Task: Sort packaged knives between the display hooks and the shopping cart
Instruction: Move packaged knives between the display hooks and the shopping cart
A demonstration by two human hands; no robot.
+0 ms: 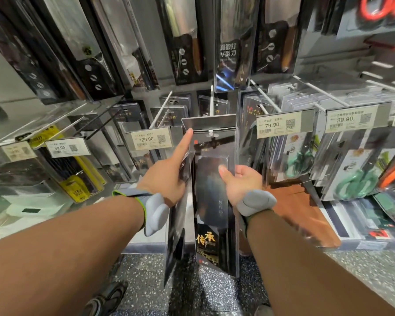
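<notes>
A long black packaged knife [211, 215] with gold characters near its bottom hangs upright in front of me, its top hole at the tip of a white display hook [211, 103]. My left hand [169, 179] holds the pack's left edge, with the index finger stretched up to the top left corner. My right hand [241, 183] grips the right edge, thumb pressed on the clear front. A second dark pack [177, 226] hangs just behind and to the left. No shopping cart is in view.
Rows of packaged knives [185, 39] hang above and on both sides. Price tags read 129.00 [150, 139], 79.90 [276, 125] and 29.90 [349, 120]. Green scissors packs [356, 183] hang at the right. Speckled floor [214, 290] and my shoe lie below.
</notes>
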